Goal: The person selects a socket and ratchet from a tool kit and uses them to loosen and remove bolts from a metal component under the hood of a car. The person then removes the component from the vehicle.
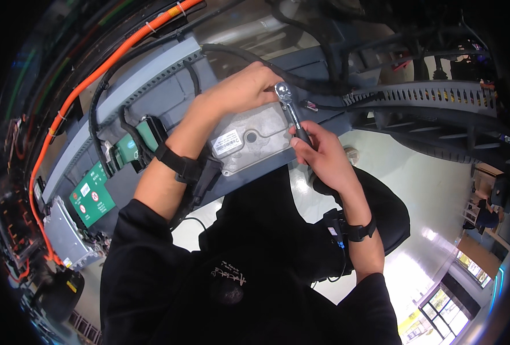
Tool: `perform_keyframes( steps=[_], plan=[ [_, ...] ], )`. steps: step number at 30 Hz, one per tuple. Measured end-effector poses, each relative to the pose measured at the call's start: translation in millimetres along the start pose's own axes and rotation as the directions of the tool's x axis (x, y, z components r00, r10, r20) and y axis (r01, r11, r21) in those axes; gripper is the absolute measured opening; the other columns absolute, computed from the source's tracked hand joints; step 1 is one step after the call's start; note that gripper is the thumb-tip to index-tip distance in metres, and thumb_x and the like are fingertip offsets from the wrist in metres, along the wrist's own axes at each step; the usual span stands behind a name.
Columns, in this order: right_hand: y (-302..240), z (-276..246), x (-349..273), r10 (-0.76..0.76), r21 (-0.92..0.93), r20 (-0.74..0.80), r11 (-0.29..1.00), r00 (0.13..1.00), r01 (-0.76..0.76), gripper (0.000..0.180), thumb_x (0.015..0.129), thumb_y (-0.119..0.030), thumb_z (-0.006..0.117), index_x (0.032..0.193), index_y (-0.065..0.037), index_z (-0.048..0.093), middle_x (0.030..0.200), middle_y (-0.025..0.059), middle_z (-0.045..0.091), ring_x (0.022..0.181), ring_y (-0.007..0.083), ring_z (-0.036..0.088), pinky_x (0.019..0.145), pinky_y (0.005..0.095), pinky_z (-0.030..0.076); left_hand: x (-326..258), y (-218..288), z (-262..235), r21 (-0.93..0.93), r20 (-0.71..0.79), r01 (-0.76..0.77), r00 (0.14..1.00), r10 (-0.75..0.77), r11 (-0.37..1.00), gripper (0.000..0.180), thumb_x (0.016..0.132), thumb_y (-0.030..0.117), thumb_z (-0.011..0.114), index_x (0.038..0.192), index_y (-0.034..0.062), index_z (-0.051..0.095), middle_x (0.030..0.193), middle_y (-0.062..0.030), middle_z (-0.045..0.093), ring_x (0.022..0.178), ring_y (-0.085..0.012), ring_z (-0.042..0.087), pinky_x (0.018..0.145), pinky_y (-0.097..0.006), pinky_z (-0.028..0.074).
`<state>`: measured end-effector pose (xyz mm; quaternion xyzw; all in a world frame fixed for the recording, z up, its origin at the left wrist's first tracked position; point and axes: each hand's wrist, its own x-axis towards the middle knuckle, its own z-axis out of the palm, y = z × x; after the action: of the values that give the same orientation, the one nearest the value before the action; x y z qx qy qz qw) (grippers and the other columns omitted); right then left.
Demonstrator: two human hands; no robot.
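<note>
My right hand [322, 154] is wrapped around the dark handle of a ratchet wrench [291, 113]. The wrench has a shiny chrome head, which sits over the far right corner of a silver metal control box [269, 129]. My left hand [248, 86] reaches over the far edge of that box. Its fingers are bent and closed, with the tips right beside the wrench head; what they hold, if anything, is hidden. On the box's face are a white label [227, 144] and a round dark plug [251, 137].
The box is mounted on a grey metal frame [328, 122]. A black cable [309, 85] passes behind my left hand. Green boards or covers [94, 195] lie to the left, with an orange cable [74, 99] curving past them. A slotted black cable duct [421, 95] runs off right.
</note>
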<state>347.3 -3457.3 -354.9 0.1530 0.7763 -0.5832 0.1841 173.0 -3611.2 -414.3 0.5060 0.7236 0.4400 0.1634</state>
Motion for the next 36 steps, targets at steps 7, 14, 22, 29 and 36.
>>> perform_keyframes(
  steps=[7,14,22,29,36],
  plan=[
    [4.7,-4.0,3.3,-0.006,0.05,-0.035,0.999,0.999,0.007,0.019,0.093,-0.013,0.059,0.106,0.001,0.06,0.064,-0.0007,0.051,0.059,0.0059,0.049,0.056,0.0237,0.04,1.7,6.3,4.4,-0.125,-0.099,0.016,0.995,-0.029,0.992,0.015,0.075,0.007,0.071,0.086,-0.0033,0.067,0.067,-0.0225,0.057,0.057,-0.0326,0.059,0.057,-0.037,0.046],
    [0.0,-2.9,2.6,0.02,0.041,-0.02,0.999,1.0,-0.019,0.019,0.093,-0.012,0.059,0.106,0.0,0.06,0.064,-0.0015,0.051,0.059,0.0053,0.048,0.056,0.0233,0.039,1.9,11.7,4.2,0.08,-0.159,0.129,0.98,-0.115,0.988,0.017,0.074,0.008,0.074,0.084,-0.0042,0.066,0.064,-0.0199,0.06,0.056,-0.0204,0.061,0.057,-0.033,0.047],
    [3.0,-6.3,3.2,0.025,0.123,-0.005,0.992,1.0,-0.024,0.018,0.093,-0.011,0.058,0.108,0.0,0.06,0.066,-0.0034,0.051,0.059,0.0042,0.047,0.055,0.0217,0.038,5.6,18.1,-2.5,0.018,-0.094,0.199,0.976,-0.197,0.98,0.014,0.07,0.007,0.073,0.078,-0.0027,0.066,0.07,-0.0168,0.065,0.067,-0.0312,0.065,0.064,-0.036,0.051],
    [5.8,-7.8,4.3,0.018,0.117,0.014,0.993,1.0,-0.02,0.017,0.093,-0.011,0.059,0.107,-0.001,0.06,0.066,-0.0045,0.05,0.058,0.003,0.046,0.053,0.021,0.037,0.3,7.8,4.0,0.021,-0.076,0.135,0.988,-0.133,0.991,0.016,0.069,0.007,0.073,0.08,-0.0036,0.066,0.072,-0.0195,0.064,0.069,-0.0349,0.064,0.066,-0.038,0.051],
    [1.0,-11.2,5.7,0.045,0.242,0.031,0.969,0.998,-0.052,0.018,0.093,-0.01,0.059,0.107,0.0,0.06,0.066,-0.0053,0.05,0.058,0.0028,0.045,0.052,0.0201,0.034,-1.9,10.4,4.8,-0.201,-0.06,0.115,0.99,-0.13,0.973,0.017,0.07,0.008,0.074,0.081,-0.0036,0.067,0.074,-0.021,0.064,0.071,-0.0367,0.063,0.066,-0.04,0.05]
  ],
)
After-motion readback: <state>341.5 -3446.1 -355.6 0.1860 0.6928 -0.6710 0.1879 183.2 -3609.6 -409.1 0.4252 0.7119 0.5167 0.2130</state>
